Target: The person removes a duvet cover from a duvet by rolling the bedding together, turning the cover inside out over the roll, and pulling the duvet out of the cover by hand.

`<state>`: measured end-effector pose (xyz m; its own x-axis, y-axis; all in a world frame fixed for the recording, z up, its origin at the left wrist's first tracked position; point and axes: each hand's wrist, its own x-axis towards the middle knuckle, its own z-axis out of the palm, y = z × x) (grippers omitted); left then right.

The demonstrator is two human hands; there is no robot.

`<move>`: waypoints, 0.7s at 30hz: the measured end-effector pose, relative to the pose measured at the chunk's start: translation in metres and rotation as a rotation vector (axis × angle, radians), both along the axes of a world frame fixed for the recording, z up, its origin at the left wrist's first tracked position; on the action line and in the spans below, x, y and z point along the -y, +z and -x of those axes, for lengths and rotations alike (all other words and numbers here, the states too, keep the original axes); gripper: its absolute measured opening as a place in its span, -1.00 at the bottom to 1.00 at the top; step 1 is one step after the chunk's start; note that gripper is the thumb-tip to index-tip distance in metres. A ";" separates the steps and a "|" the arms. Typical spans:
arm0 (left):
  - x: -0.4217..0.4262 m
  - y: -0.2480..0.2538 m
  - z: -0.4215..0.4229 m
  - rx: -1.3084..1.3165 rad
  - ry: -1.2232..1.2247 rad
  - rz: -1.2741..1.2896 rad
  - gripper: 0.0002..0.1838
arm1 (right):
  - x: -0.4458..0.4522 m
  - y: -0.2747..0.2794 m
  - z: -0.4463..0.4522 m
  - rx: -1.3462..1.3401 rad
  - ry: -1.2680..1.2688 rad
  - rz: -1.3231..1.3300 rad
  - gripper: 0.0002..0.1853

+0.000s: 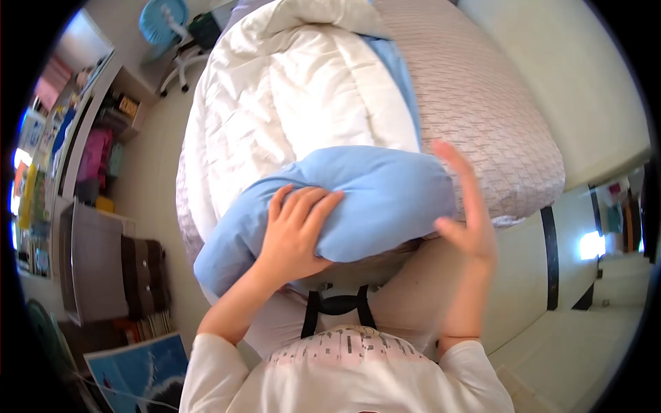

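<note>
The puffy, smooth light-blue fabric roll (392,199) lies across the near end of the bed (496,138), bulging toward the person's body. The left hand (296,230) rests on its left half, the fingers slightly parted and bent into the cloth, the thumb down by the roll's near edge; the fabric dimples beneath the fingertips. The right hand (471,220), a little blurred, is at the roll's right end, thumb and fingers spread wide apart and grasping nothing; whether the thumb touches the cloth cannot be told.

Just beyond the roll, a white quilted comforter (310,89) spreads up the bed, a strip of blue fabric (399,76) showing along its right edge. Right of it, a pinkish-beige textured bedcover (475,89) lies over the bed. Left of the bed, farther off, stands a blue swivel chair (164,22).
</note>
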<state>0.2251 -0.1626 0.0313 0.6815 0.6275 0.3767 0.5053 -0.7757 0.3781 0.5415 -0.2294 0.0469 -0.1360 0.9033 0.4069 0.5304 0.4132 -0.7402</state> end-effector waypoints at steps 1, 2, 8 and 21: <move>0.010 -0.007 0.004 -0.002 0.034 0.011 -0.12 | 0.001 0.009 0.022 -0.002 0.034 0.011 0.09; 0.019 -0.012 0.008 -0.050 0.086 -0.071 -0.06 | 0.001 0.017 0.055 0.324 -0.033 0.061 0.18; 0.044 -0.008 0.109 -0.203 0.663 -0.097 0.10 | -0.017 0.013 0.052 0.660 0.085 0.351 0.39; 0.052 0.078 0.187 -0.177 0.313 0.465 -0.35 | -0.006 0.040 0.044 0.585 0.206 0.663 -0.20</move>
<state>0.0381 -0.2144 0.1095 0.4643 0.8812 -0.0888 0.7699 -0.3520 0.5323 0.4974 -0.2233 0.0866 -0.3422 0.8625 -0.3728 0.8593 0.1268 -0.4954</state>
